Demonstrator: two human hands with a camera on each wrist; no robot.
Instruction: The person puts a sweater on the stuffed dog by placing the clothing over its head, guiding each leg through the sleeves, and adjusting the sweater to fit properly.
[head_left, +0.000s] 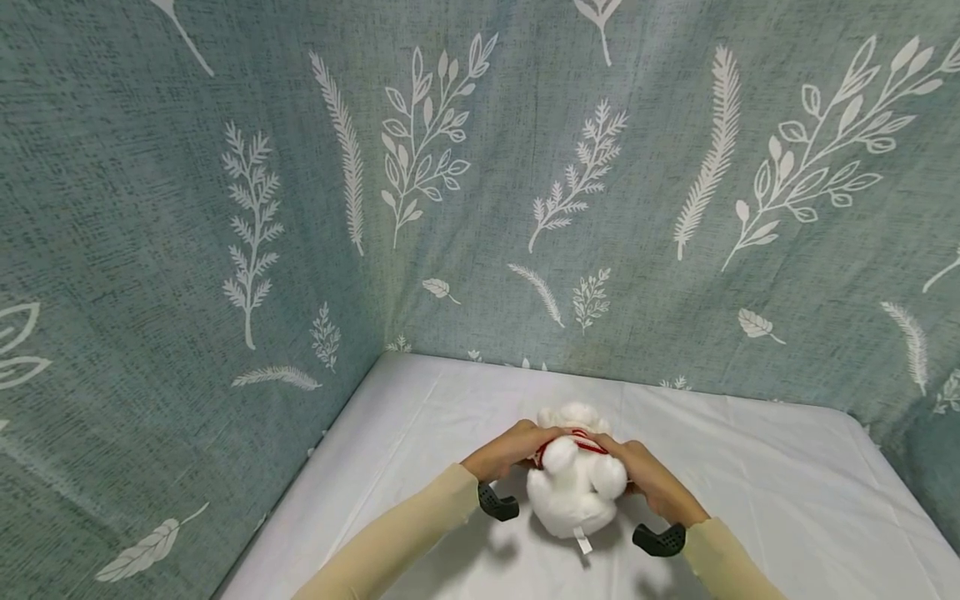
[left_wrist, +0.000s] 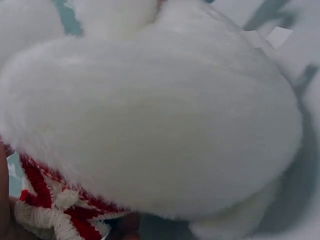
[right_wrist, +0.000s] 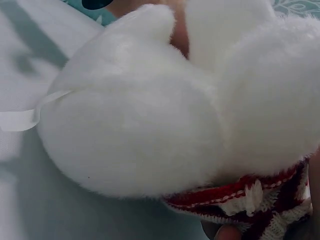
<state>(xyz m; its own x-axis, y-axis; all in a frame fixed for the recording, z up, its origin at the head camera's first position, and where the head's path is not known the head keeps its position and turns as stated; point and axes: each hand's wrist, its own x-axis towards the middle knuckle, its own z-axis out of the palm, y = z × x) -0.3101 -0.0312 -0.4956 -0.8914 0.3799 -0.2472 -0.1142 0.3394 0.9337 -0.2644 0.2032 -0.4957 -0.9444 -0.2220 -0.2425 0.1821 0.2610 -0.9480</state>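
A white plush toy [head_left: 566,504] lies on the white-covered table with its rounded bottom toward me. Round its middle runs a red-and-white striped knitted piece [head_left: 588,446], seen closer as knitted fabric [left_wrist: 65,205] in the left wrist view. My left hand [head_left: 513,447] grips the toy from the left at this knitted band. From the other side my right hand [head_left: 639,471] holds it, thumb over the top. Fluffy white fur [right_wrist: 130,130] fills much of the right wrist view, with a fingertip [right_wrist: 227,233] under the knit. A white label [head_left: 582,542] hangs from the toy's near end.
The white-covered table [head_left: 427,400] spreads around the toy. Blue-green cloth [head_left: 480,208] with white leaf prints hangs behind it and along the left side. Dark pieces sit at the left wrist [head_left: 498,502] and right wrist [head_left: 660,540].
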